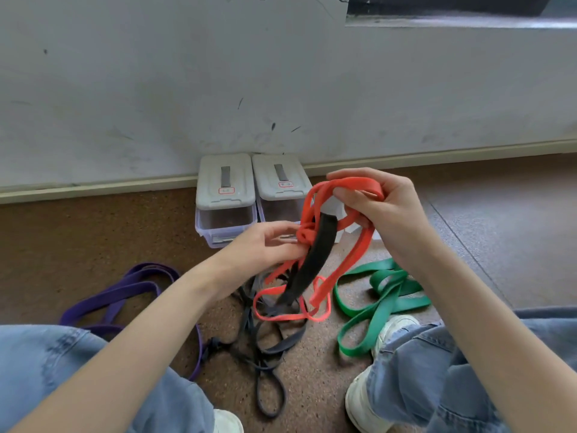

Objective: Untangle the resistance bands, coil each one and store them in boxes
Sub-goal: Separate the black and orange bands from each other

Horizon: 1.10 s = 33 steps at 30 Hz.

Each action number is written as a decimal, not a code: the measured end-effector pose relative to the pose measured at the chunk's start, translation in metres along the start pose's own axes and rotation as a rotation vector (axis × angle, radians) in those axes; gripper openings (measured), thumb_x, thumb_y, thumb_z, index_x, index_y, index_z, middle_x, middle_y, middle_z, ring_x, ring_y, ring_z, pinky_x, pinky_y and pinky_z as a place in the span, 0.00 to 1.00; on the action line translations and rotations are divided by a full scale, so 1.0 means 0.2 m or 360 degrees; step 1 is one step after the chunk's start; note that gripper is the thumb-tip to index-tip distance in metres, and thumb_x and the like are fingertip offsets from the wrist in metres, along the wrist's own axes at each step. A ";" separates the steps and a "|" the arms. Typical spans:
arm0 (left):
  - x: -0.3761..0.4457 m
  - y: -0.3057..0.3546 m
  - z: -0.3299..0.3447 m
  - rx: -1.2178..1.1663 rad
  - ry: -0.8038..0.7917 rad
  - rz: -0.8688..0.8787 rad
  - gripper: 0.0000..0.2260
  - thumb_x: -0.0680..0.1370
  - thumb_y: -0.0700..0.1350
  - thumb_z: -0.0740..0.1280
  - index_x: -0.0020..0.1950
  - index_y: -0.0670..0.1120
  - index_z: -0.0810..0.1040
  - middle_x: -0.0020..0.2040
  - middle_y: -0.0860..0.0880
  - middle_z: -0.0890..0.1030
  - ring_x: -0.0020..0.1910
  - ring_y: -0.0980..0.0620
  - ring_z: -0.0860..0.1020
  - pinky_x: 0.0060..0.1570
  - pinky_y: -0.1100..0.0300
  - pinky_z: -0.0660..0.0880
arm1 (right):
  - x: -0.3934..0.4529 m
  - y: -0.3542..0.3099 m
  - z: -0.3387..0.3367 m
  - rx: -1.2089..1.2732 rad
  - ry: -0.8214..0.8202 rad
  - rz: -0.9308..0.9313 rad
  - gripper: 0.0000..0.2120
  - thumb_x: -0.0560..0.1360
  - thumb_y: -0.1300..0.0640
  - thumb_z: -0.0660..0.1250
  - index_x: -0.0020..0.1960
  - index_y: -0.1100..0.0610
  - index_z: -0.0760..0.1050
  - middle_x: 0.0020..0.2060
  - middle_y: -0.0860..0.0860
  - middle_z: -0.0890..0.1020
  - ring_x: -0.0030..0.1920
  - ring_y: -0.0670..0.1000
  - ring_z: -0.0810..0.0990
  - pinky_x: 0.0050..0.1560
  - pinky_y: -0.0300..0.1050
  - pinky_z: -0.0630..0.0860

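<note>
My right hand grips several loops of the red band, held up above the floor. A knot in that red band sits by my left hand, whose fingers pinch it. A wide black band hangs through the red loops down to the floor. On the floor lie a thin grey band in a tangle, a purple band to the left and a green band to the right. Two lidded storage boxes, one beside the other, stand against the wall.
I sit on a brown speckled floor with my jeans-clad legs and white shoes on either side of the bands. A grey wall with a pale skirting board rises right behind the boxes.
</note>
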<state>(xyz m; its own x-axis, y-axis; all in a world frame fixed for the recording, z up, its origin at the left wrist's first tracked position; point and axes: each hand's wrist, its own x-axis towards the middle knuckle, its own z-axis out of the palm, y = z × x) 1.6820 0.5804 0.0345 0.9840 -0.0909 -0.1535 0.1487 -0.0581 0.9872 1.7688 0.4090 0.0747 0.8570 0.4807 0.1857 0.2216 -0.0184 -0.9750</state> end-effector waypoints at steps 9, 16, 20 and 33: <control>0.02 0.02 0.08 0.0878 0.0475 0.0134 0.18 0.70 0.52 0.73 0.56 0.51 0.73 0.53 0.55 0.80 0.51 0.63 0.76 0.51 0.69 0.72 | -0.02 0.04 0.05 -0.0204 0.0129 -0.0077 0.05 0.72 0.62 0.71 0.46 0.55 0.80 0.27 0.46 0.79 0.22 0.43 0.73 0.23 0.34 0.68; -0.03 0.17 -0.04 0.1639 0.0765 0.0661 0.14 0.72 0.54 0.69 0.50 0.46 0.83 0.35 0.54 0.78 0.36 0.54 0.75 0.35 0.67 0.63 | 0.01 0.08 0.00 -0.0600 0.0488 -0.0103 0.05 0.70 0.61 0.72 0.43 0.53 0.80 0.33 0.51 0.81 0.27 0.44 0.77 0.32 0.36 0.73; -0.04 0.21 -0.07 0.1450 0.0801 0.0738 0.12 0.72 0.53 0.69 0.50 0.47 0.83 0.41 0.51 0.83 0.39 0.58 0.78 0.40 0.63 0.69 | 0.02 0.07 -0.01 -0.0916 0.0549 -0.0234 0.02 0.71 0.56 0.72 0.43 0.50 0.80 0.32 0.40 0.78 0.32 0.41 0.76 0.35 0.37 0.73; -0.01 0.15 -0.17 0.0881 0.0343 0.0451 0.09 0.70 0.41 0.74 0.43 0.54 0.78 0.39 0.57 0.81 0.39 0.64 0.77 0.42 0.74 0.70 | 0.03 0.12 -0.05 -0.0425 0.0532 0.0072 0.07 0.71 0.52 0.72 0.37 0.53 0.79 0.24 0.43 0.70 0.30 0.49 0.68 0.33 0.46 0.67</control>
<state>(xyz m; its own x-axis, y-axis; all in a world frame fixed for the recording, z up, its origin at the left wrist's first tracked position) 1.6870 0.6128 0.0663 0.9838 0.0198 0.1781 -0.1354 -0.5692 0.8110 1.7838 0.4032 0.0543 0.9625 0.1648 0.2157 0.2554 -0.2804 -0.9253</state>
